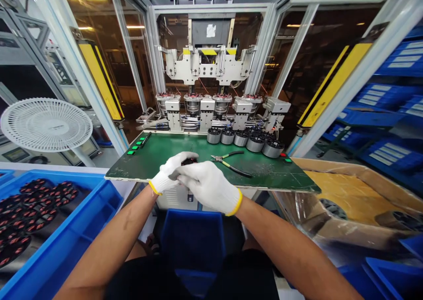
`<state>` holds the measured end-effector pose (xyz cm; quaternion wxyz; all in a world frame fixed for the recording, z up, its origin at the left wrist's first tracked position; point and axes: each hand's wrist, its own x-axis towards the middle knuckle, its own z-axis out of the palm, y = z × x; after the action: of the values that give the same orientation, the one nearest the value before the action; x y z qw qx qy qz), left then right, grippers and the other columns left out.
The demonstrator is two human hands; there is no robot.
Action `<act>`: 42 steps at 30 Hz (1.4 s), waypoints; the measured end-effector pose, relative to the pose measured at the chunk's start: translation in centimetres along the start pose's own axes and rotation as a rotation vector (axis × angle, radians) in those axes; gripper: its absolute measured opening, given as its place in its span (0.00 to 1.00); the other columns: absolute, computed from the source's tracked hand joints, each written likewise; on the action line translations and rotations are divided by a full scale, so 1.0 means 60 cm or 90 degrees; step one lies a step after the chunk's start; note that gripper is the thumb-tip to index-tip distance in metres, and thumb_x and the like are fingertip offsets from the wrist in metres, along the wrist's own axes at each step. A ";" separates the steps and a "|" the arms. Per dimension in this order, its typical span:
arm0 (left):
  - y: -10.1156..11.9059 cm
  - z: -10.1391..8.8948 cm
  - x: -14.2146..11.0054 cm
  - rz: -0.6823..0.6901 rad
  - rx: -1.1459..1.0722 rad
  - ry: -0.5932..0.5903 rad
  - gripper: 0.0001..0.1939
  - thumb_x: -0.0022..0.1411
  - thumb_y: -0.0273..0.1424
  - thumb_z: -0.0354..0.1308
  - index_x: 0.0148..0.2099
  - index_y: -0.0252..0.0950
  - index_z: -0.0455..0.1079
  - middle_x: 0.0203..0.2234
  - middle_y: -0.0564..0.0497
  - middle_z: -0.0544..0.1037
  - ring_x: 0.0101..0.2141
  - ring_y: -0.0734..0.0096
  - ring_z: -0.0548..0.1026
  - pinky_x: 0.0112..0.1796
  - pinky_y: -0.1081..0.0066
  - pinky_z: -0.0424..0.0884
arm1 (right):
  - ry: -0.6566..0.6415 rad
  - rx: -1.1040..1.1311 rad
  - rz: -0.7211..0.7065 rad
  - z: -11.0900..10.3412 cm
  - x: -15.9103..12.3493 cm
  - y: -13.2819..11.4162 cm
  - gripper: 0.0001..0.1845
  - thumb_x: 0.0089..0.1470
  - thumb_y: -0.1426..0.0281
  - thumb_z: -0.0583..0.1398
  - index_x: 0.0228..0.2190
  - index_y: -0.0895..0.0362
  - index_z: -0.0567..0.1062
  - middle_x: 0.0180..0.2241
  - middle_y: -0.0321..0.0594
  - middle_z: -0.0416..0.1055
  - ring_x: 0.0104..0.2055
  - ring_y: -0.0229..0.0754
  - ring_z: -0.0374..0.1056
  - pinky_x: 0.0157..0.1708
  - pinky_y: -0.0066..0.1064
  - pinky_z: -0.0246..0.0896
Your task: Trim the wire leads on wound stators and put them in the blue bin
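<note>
Both my hands, in white knit gloves with yellow cuffs, meet over the front edge of the green worktop. Wrapped round a motor stator [189, 161], my left hand [169, 171] grips it from the left side. Only a bit of its dark top with reddish winding shows; the gloves hide the rest. My right hand [213, 184] is closed on the same piece from the right, its fingers bent at the near side. Just to the right lie wire cutters [233, 162] with green-and-black handles, apart from my hands. Behind them stands a row of several grey stators [256, 142].
A machine with several stator fixtures [193, 104] rises behind the worktop [145, 168]. On the left are a blue bin [99, 203] of wound stators and a white fan [46, 124]. A blue crate [193, 234] sits below my hands; a cardboard box [337, 165] is at right.
</note>
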<state>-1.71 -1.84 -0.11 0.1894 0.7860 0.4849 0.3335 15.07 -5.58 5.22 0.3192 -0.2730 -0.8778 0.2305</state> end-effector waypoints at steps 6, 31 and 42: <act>0.010 -0.011 0.007 -0.048 -0.037 -0.030 0.28 0.46 0.38 0.63 0.51 0.39 0.68 0.38 0.54 0.77 0.38 0.64 0.74 0.39 0.67 0.70 | 0.151 0.300 0.212 -0.007 0.008 0.072 0.15 0.50 0.71 0.53 0.34 0.60 0.78 0.22 0.34 0.67 0.21 0.32 0.58 0.22 0.24 0.55; 0.013 0.004 0.001 -0.002 -0.081 0.011 0.22 0.55 0.32 0.54 0.54 0.38 0.65 0.47 0.49 0.74 0.47 0.63 0.72 0.50 0.62 0.67 | 0.093 -0.222 0.292 -0.012 -0.041 0.066 0.15 0.57 0.61 0.54 0.41 0.53 0.75 0.35 0.40 0.75 0.38 0.42 0.68 0.34 0.29 0.57; 0.041 -0.018 -0.021 0.269 0.376 -0.030 0.18 0.61 0.26 0.48 0.51 0.42 0.70 0.51 0.47 0.72 0.51 0.56 0.67 0.49 0.58 0.67 | 0.001 -0.242 0.131 0.012 -0.055 0.041 0.14 0.60 0.69 0.51 0.30 0.57 0.74 0.29 0.38 0.74 0.30 0.38 0.67 0.29 0.26 0.52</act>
<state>-1.31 -4.12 1.71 -0.1079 0.8971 0.3827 0.1925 17.52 -6.01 1.86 0.2378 -0.4165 -0.8727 0.0920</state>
